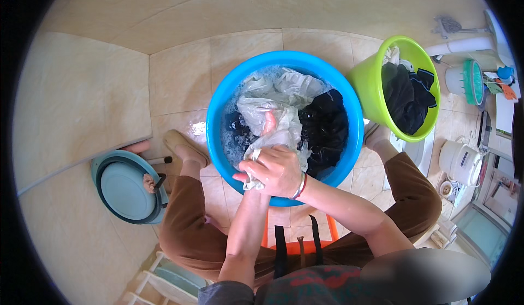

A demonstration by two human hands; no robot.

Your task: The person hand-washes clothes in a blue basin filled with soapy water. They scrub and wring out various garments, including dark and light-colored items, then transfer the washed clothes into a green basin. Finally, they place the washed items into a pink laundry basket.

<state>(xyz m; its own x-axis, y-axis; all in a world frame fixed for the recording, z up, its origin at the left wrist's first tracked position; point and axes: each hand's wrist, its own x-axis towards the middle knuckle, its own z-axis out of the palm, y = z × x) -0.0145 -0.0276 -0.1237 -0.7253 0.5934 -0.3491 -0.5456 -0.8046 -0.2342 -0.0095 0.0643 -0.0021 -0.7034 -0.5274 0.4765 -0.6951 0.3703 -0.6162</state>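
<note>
A wet white garment [281,89] lies bunched across a blue basin [355,125] of soapy water. My right hand [275,168], wearing a bracelet, is closed around a fold of this garment, over my left wrist at the near rim. Cloth wraps and covers most of my left hand [269,122]; only a strip of skin shows among the folds, and its fingers' grip is hidden. Dark clothes [325,125] soak in the basin, to the right of and below the white cloth. Foam [234,147] floats along the left side.
At the right stands a tilted green bucket [360,81] with dark clothes [406,95] inside. A grey-blue folding basin [128,190] leans by the left wall. An orange stool [305,246] is under me. A white lidded pail [461,162] and a small tub [460,81] stand far right.
</note>
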